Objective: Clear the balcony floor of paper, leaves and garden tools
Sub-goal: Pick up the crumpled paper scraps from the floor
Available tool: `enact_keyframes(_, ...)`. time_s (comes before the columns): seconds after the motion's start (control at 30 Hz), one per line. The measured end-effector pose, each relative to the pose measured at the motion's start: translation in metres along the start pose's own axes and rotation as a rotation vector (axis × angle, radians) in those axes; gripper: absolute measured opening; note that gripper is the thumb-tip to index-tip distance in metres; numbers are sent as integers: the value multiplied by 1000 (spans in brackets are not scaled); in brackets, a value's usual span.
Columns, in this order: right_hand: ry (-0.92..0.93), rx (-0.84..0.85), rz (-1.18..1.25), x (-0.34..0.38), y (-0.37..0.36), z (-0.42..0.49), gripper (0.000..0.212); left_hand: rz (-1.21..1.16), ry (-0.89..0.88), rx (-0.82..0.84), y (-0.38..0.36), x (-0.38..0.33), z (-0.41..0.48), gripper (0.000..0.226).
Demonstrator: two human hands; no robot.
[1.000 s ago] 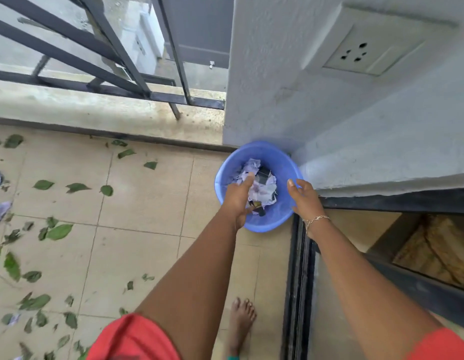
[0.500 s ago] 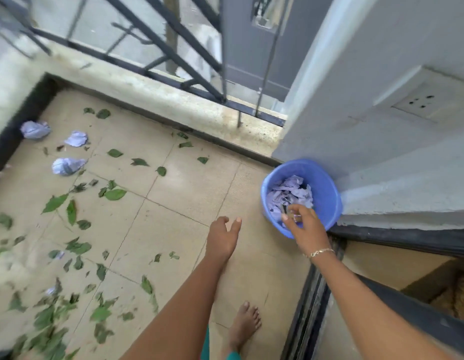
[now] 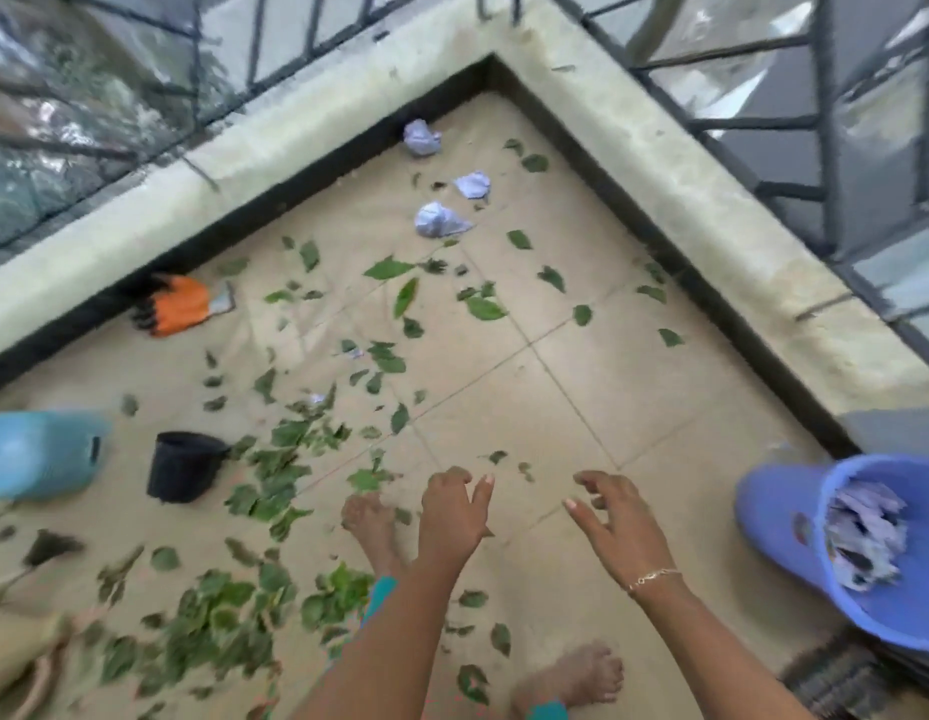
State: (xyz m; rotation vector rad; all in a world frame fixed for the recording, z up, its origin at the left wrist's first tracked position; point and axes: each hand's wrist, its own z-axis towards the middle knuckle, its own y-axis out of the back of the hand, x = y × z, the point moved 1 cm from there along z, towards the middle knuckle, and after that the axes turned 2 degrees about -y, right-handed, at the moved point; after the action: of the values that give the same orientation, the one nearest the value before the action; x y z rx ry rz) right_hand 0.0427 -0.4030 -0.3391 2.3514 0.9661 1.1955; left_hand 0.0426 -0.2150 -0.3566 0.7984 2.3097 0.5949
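Observation:
Three crumpled paper balls lie near the far corner of the tiled floor: one [image 3: 421,138] in the corner, one [image 3: 473,184] beside it, one [image 3: 439,221] nearer. Green leaves [image 3: 275,475] are scattered over the tiles, thickest at lower left. An orange and black garden glove [image 3: 175,311] lies by the left kerb. The blue tub [image 3: 779,517] with crumpled paper [image 3: 862,537] inside stands at the right. My left hand [image 3: 452,517] and my right hand [image 3: 615,527] hang over the floor with loosely spread fingers, holding nothing.
A black plant pot [image 3: 184,465] lies on its side at the left, next to a light blue container [image 3: 36,454]. A broom-like tool [image 3: 46,550] shows at lower left. The concrete kerb [image 3: 659,163] and railing bound the floor. My bare feet [image 3: 568,675] stand among the leaves.
My right hand has left the tub and both hands now hang free over the tiles. The view has swung left, bringing the corner, the glove and the pot into sight.

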Motion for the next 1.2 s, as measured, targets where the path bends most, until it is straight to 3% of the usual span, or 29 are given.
enact_keyframes(0.33, 42, 276, -212, 182, -115, 78, 30, -189, 243, -74, 170, 136, 65, 37)
enact_keyframes(0.6, 65, 349, -309, 271, -160, 164, 29, -168, 299, -140, 270, 187, 123, 24)
enact_keyframes(1.03, 144, 432, -655, 305, -208, 293, 19, -204, 351, -167, 264, 211, 233, 10)
enact_keyframes(1.2, 228, 403, -747, 273, -272, 352, 19, -8, 233, -94, 220, 257, 317, 22)
